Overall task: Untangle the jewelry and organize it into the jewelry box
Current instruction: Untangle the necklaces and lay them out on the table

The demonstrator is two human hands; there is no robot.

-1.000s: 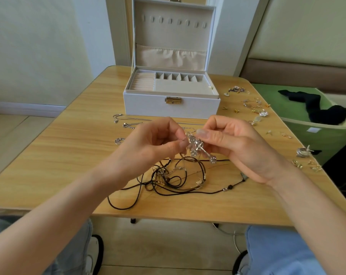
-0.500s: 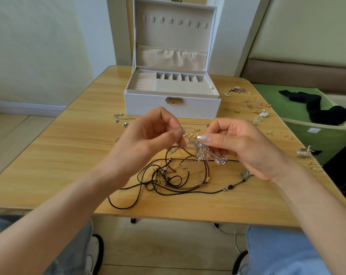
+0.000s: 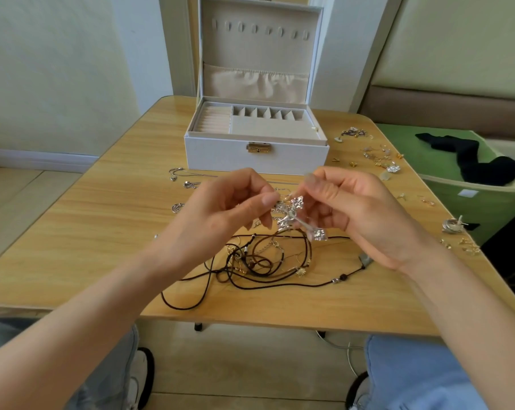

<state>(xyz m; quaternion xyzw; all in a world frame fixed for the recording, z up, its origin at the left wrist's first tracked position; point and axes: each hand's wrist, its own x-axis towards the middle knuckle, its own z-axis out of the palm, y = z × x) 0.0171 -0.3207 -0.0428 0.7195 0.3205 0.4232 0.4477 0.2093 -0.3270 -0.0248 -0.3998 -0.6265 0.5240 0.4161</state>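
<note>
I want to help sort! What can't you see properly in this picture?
Head view only.
silver pendant: its chain too fine to trace between left hand and right hand.
jewelry box: back compartments' floors hidden by their dividers.
scattered earrings: too small to tell apart.

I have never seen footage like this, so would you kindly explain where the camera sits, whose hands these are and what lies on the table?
There is no machine: a person wears one wide-angle camera on the head, looking down at their own bare hands. The left hand and right hand together pinch a silver ornate pendant, held above a tangle of dark cords and fine chains on the light wooden table. Behind it stands an open white jewelry box with beige compartments. Small gold and silver earrings lie scattered to the right, thin silver chains to the left.
</note>
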